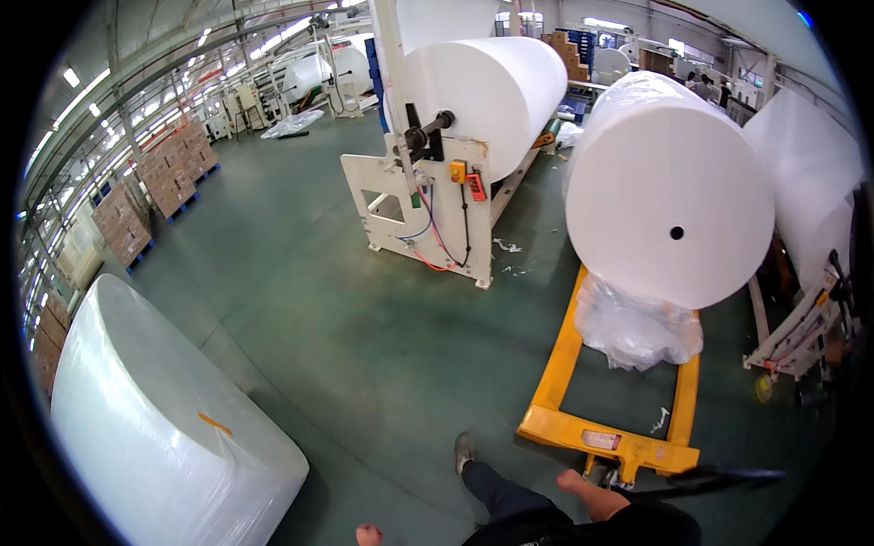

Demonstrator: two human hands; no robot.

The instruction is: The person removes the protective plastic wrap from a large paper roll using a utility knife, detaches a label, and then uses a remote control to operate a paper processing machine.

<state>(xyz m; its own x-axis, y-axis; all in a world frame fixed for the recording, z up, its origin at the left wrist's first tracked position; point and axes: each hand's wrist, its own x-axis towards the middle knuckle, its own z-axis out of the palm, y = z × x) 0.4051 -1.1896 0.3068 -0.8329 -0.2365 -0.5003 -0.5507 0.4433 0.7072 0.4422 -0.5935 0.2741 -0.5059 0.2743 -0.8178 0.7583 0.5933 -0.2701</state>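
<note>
My left hand (369,535) shows only in part at the lower edge, over the green floor; its fingers are too cut off to read. Bent in front of my body, my right hand (570,480) looks curled into a loose fist, with nothing visible in it. It is just left of the front end of a yellow roll lift truck (583,433), apart from its frame. A dark handle (719,477) reaches out to the right of the truck. On the truck lies a large white paper roll (669,182) with a dark core hole, crumpled clear plastic film (637,323) beneath its front.
At the left lies a big film-wrapped roll (182,409) with an orange tape strip. Ahead is a cream machine stand (428,218) with cables, holding another white roll (519,91). More machinery (801,328) stands right. Stacked cartons (177,164) line the far left.
</note>
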